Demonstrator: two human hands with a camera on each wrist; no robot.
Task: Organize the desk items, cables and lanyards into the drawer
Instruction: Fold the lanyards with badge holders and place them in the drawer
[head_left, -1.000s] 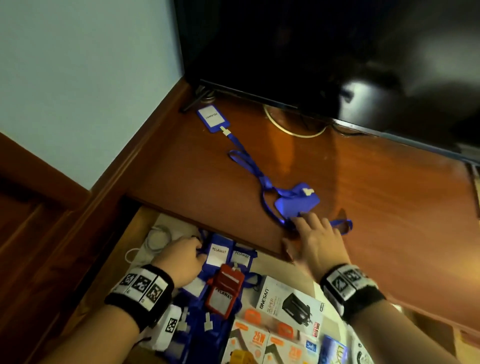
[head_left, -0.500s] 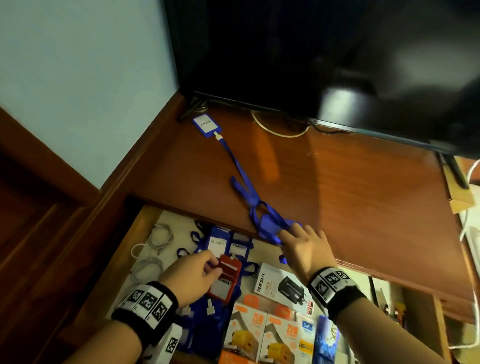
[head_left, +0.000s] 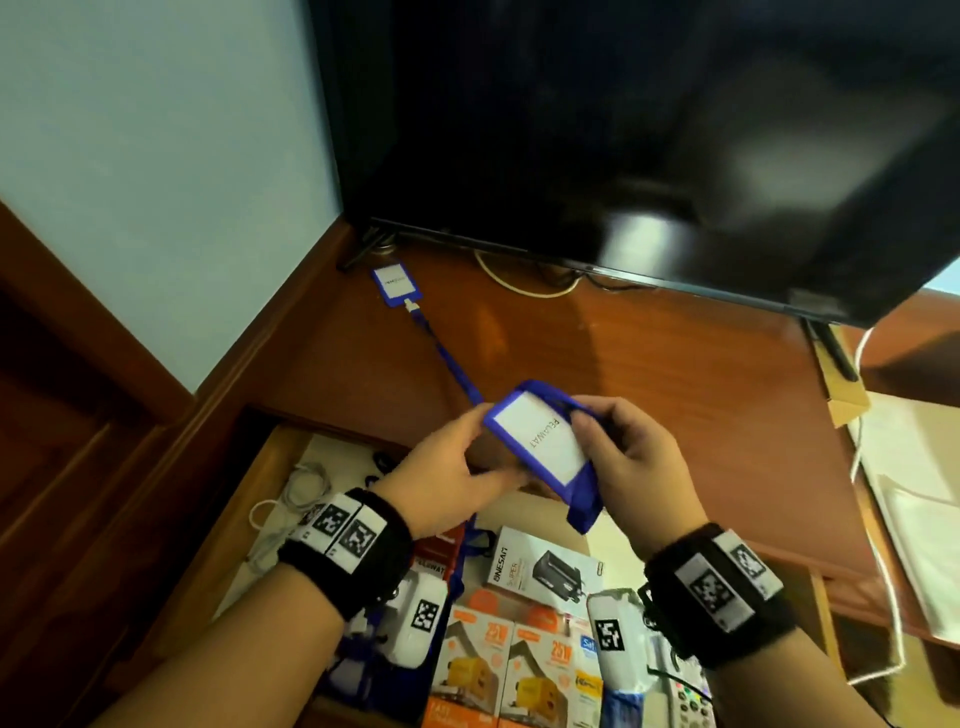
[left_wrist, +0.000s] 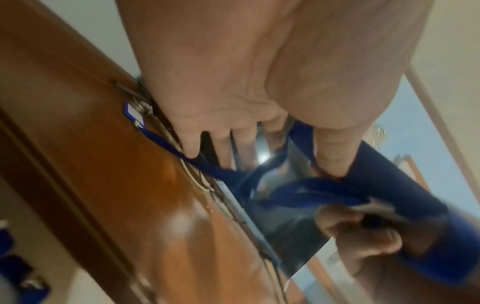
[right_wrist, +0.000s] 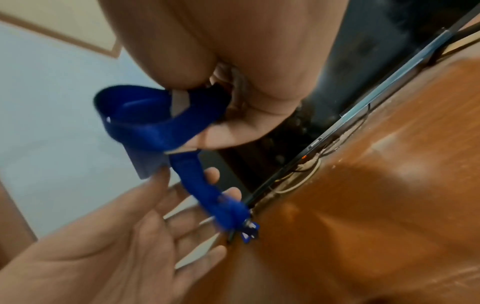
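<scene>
A blue badge holder (head_left: 540, 441) with a white card is held up above the open drawer's (head_left: 267, 460) back edge. My right hand (head_left: 634, 457) grips it, thumb on the card, with the blue strap (right_wrist: 192, 170) bunched under the fingers. My left hand (head_left: 447, 467) lies beside and under it with straight, spread fingers (right_wrist: 166, 197) touching its corner. The strap (head_left: 447, 358) runs back across the desk to a second blue badge (head_left: 396, 282) by the TV foot. Inside the drawer lie more blue lanyards and a red badge (head_left: 436, 551), partly hidden by my wrists.
A large dark TV (head_left: 623, 130) stands at the back of the wooden desk (head_left: 675, 389). The drawer holds coiled white cables (head_left: 306, 483), a white charger box (head_left: 545, 566) and orange boxes (head_left: 498, 670). A white cable (head_left: 872, 519) and papers are at the right.
My right hand dragged the blue badge to the desk's front edge and lifted it. My left hand left the red badge in the drawer and rose to meet the blue one.
</scene>
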